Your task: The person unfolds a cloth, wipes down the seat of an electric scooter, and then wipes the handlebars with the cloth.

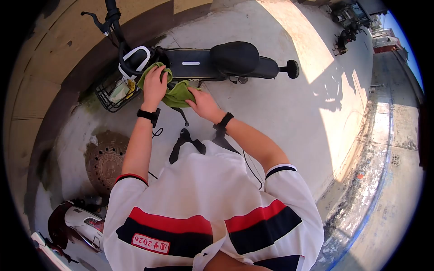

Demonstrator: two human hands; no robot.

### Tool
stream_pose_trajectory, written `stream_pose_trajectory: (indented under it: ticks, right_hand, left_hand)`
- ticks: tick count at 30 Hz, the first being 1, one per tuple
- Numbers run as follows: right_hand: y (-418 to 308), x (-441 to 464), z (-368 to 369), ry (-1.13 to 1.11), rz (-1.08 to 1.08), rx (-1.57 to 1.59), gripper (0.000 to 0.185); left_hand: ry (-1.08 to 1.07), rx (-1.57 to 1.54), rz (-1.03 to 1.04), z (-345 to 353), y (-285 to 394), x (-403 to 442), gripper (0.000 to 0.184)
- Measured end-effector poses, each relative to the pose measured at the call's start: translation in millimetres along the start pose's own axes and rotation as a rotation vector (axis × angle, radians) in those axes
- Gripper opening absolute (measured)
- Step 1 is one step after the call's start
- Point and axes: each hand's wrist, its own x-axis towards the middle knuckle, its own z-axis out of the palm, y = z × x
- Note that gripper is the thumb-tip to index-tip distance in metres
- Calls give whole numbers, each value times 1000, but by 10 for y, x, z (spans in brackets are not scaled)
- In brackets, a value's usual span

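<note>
Patch (pixel 151 244) on our shirt (pixel 203 180) reads "2026", inverted; our left hand (pixel 155 86) and right hand (pixel 206 107) reach forward, fingers of both clamped on a green cloth (pixel 179 93) at the black scooter's (pixel 192 70) front.

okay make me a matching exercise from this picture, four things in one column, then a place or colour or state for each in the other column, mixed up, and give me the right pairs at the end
Things
1. Cloth
2. Manhole cover
3. Seat
4. Basket

Descriptions
A. Black, on top of the two-wheeler
B. Made of wire, with something inside
C. Green, at the left hand and right hand
D. Round and brownish, set in the ground

Right pairs: 1-C, 2-D, 3-A, 4-B
</note>
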Motion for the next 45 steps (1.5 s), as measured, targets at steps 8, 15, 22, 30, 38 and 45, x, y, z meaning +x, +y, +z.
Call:
stream_pose_trajectory:
  ticks: [8, 15, 22, 30, 38, 45]
  right_hand:
    - [26, -80, -219, -102, 46, -94, 49]
    - [52, 16, -205, -230, 44, -100, 49]
    - [100, 27, -258, -268, 44, -36, 48]
    - [245, 22, -119, -216, 4, 110, 50]
    - [195, 6, -124, -186, 43, 131, 49]
    - [104, -30, -66, -81, -21, -1, 58]
  left_hand:
    - [-165, 102, 179, 11, -60, 33, 19]
    - [-132, 154, 119, 140, -99, 48, 12]
    - [-112, 199, 49, 173, -58, 54, 9]
    - [-85, 235, -20, 219, 2, 25, 8]
    - [-140, 252, 39, 167, 14, 41, 16]
    - [-282, 75, 167, -18, -69, 58, 22]
